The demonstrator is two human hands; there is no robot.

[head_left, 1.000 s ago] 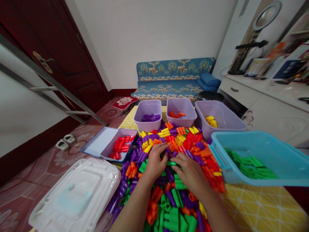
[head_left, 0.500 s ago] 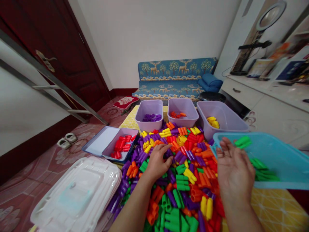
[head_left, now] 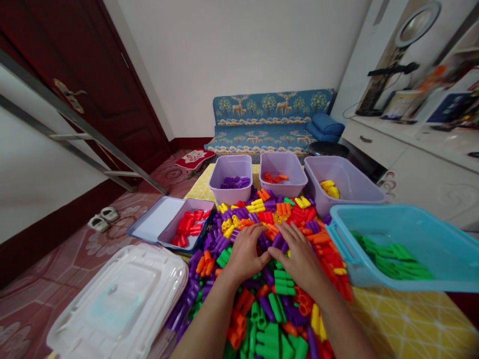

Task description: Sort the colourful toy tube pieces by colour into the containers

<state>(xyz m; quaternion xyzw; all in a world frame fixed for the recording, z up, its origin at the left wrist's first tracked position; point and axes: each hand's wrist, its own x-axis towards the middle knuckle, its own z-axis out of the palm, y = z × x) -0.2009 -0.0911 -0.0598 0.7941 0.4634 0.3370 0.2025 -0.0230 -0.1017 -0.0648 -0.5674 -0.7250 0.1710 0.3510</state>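
Observation:
A large mixed pile of plastic building blocks [head_left: 267,339], shaped like joined tubes in purple, green, orange, red and yellow, covers the middle of the table. My left hand [head_left: 244,253] rests on the pile with its fingers slightly bent and apart. Close beside it, my right hand [head_left: 299,254] lies palm down over the blocks, fingers stretched forward. The two thumbs nearly meet, and purple blocks [head_left: 277,241] show between the hands. Neither hand visibly holds a block; what lies beneath the palms is hidden. Green blocks [head_left: 402,259] lie in the blue bin [head_left: 445,234] at the right.
Behind the pile stand lilac bins with purple [head_left: 231,194], orange [head_left: 283,188] and yellow blocks [head_left: 346,197]. A hinged case [head_left: 149,222] with red blocks is at the left, near a white lid [head_left: 119,294]. A yellow patterned cloth [head_left: 415,319] covers the table.
My right hand has moved left from the blue bin's edge to the pile, beside my left hand. A green block seen in the air over that bin has dropped. My left hand stays about where it was.

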